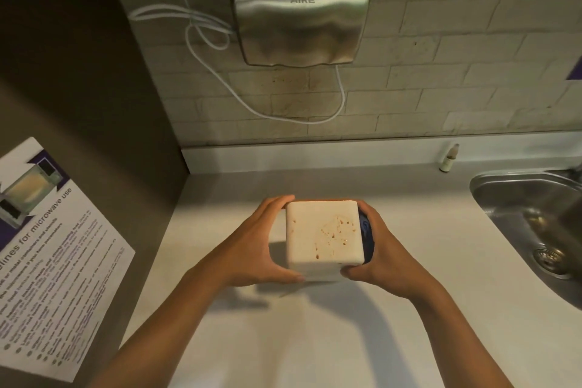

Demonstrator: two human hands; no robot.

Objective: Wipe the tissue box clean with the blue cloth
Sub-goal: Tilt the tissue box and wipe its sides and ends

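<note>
Both our hands clamp the tissue box (322, 235) above the counter (409, 309): left hand (264, 246) bare, right hand (378, 249) pressing the blue cloth (367, 235) against its side. Stained top unwiped; box may slip if we loosen.

A cream-white cube-shaped tissue box (322, 236), speckled with orange-brown spots on its upper face, is gripped from both sides. A dark blue cloth (366, 236) is seen at the right-hand grip. Beyond the grip, pale beige brick-pattern tiles (472, 50) are stained brown beneath a brushed silver metal hand dryer (300, 14).
</note>
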